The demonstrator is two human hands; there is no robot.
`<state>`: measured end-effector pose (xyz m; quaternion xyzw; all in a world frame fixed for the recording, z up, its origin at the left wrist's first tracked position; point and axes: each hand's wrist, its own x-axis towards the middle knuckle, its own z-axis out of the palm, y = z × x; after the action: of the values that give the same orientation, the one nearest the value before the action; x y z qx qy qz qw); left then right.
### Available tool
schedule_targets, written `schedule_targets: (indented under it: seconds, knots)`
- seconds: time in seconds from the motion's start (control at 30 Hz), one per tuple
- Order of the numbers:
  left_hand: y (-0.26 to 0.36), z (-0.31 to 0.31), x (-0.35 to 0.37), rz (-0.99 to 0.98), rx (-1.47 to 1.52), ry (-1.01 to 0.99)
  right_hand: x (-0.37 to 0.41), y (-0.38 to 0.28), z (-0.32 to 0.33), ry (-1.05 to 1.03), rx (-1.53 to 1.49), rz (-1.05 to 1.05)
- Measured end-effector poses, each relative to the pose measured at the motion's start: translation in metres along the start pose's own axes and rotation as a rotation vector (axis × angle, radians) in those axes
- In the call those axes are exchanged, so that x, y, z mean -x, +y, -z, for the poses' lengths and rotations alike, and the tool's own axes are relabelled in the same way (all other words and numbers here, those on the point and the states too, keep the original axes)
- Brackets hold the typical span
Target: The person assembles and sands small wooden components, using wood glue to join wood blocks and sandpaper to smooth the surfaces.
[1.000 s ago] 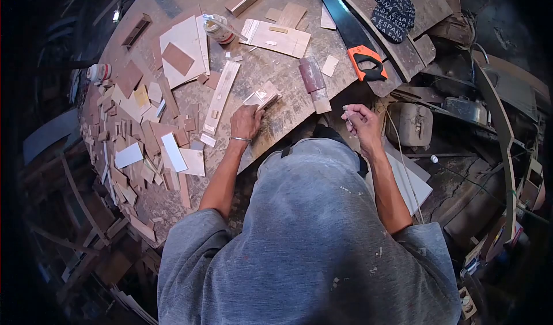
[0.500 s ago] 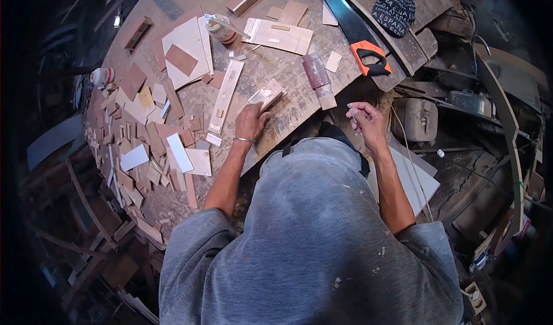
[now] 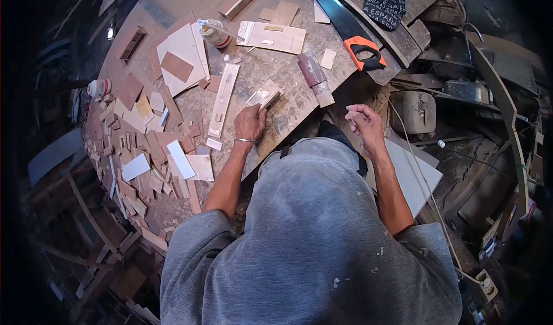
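Note:
My left hand (image 3: 250,123) is closed on the near end of a small wooden box (image 3: 266,94), with a pale, shiny top face and a darker side. The box rests on or just over the worktable. Off the table's edge, my right hand (image 3: 366,127) is raised with its fingers curled and the fingertips pinched together. Whatever may be between them is too small to make out. Left of the box lies a long pale wood strip (image 3: 223,103) with a little block on it. A maroon sanding block or wrapped piece (image 3: 311,70) sits to the right.
A glue bottle (image 3: 215,34) stands near flat boards (image 3: 269,37). The orange-handled saw (image 3: 364,54) lies at the right, beside a dark printed cap (image 3: 383,3). Wood offcuts (image 3: 135,166) cover the table's left side. A grey jerrycan (image 3: 415,113) is beyond the right hand.
The view has shifted slightly, moving the table things a little leftward. The box in my left hand is turned a bit, showing more of its side. My right hand stays pinched.

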<state>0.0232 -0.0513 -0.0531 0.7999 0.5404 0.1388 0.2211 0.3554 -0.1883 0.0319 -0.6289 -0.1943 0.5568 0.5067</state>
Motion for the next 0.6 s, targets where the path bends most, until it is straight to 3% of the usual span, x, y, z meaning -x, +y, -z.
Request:
schedule_targets:
  seconds: [0.3,0.4,0.57,0.6]
  knots:
    - [0.003,0.003,0.000,0.034,-0.005,-0.037,0.006,-0.002,-0.005,0.005,0.025,0.007]
    - [0.004,0.004,0.002,0.041,-0.003,-0.041,0.005,-0.005,-0.009,-0.004,-0.095,-0.054]
    - [0.009,0.016,0.005,0.023,0.077,0.010,0.003,-0.015,-0.004,-0.218,-0.422,-0.038]
    - [0.010,0.020,0.006,-0.004,0.092,0.088,0.003,-0.019,-0.005,-0.211,-0.432,-0.035]
